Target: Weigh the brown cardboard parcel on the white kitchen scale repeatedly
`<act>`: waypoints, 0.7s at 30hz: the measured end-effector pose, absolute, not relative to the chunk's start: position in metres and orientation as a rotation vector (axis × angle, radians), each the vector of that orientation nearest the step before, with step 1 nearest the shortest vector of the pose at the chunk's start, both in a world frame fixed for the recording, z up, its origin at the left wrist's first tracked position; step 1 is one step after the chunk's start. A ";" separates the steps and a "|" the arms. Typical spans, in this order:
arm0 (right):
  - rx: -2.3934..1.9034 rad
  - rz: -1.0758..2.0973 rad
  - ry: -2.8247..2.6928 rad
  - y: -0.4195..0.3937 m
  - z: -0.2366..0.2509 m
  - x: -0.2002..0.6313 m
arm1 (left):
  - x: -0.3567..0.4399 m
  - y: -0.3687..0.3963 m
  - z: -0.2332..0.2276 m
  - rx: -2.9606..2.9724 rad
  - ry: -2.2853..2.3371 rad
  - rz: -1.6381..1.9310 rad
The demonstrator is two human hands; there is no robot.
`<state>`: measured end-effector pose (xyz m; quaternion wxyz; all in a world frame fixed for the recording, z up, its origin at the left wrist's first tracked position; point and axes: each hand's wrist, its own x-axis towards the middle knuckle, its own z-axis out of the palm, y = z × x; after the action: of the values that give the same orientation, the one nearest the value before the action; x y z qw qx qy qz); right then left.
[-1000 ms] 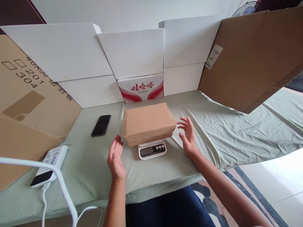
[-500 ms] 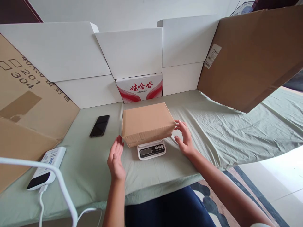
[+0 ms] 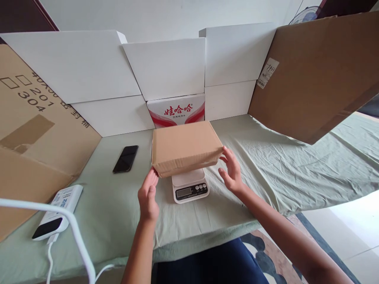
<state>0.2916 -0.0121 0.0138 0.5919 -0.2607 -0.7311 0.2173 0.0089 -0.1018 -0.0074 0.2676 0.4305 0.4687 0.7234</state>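
The box [image 3: 185,146] is now off the scale [image 3: 190,185]: a second ago it sat on the platform with both hands held away from it, and now it hangs above the scale, its near edge tipped up so that the white platform shows beneath it. The left hand [image 3: 148,195] has closed in from the scale's left and its fingertips press the box's lower left corner, fingers together and straight. The right hand [image 3: 230,171] has come in from the scale's right and touches the box's right end, fingers slightly spread and curved along the edge; whether the thumb is under the box cannot be told. The box is thus held between the two hands, just above and slightly behind the scale, which stands on the green cloth [image 3: 266,157] with its display and buttons facing the person. Left of the scale a phone [image 3: 125,158] lies flat on the cloth, and farther left and nearer the person a power bank [image 3: 57,211] lies with a white cable [image 3: 77,236] arching in front of it. Behind the scale a red-printed carton [image 3: 176,110] stands among white boards [image 3: 166,67]. Brown cardboard sheets [image 3: 314,71] lean well to either side of the scale. Nothing lies between the hands and the box.
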 end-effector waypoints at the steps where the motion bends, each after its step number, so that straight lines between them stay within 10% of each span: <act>1: -0.594 0.499 -1.691 -0.004 0.021 0.288 | 0.006 -0.091 0.003 1.181 1.229 1.976; 21: -0.754 0.958 -1.491 0.085 -0.014 0.241 | -0.017 0.030 -0.034 0.903 1.372 1.848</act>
<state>0.2408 0.0848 -0.0140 0.5711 -0.3213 -0.6356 0.4082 -0.0169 0.0298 -0.0341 0.3285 0.3449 0.5241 0.7061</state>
